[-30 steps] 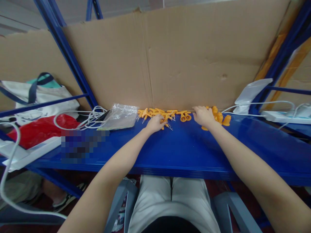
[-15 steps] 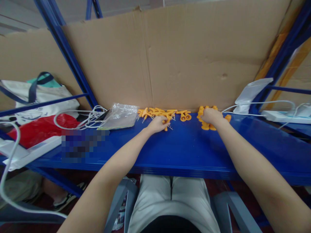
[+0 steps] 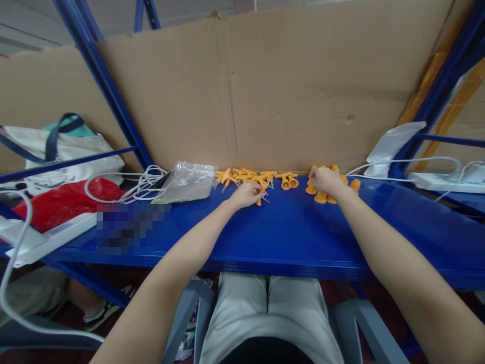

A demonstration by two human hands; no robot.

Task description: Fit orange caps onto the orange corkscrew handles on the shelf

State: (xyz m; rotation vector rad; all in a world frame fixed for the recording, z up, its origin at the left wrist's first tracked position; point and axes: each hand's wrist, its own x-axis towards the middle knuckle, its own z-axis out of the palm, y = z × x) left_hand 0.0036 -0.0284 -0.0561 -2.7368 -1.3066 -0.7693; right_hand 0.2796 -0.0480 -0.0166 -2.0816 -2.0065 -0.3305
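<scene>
Both forearms cross the blue shelf from its near edge toward the far one. The left hand lies curled, its fingertips closed on a T-piece whose stem points back toward the near edge. The row of like pieces runs along the far edge, just beyond those fingers. The right hand, slightly farther back, cups over the cones near the cardboard. Whether it grips one cannot be told.
</scene>
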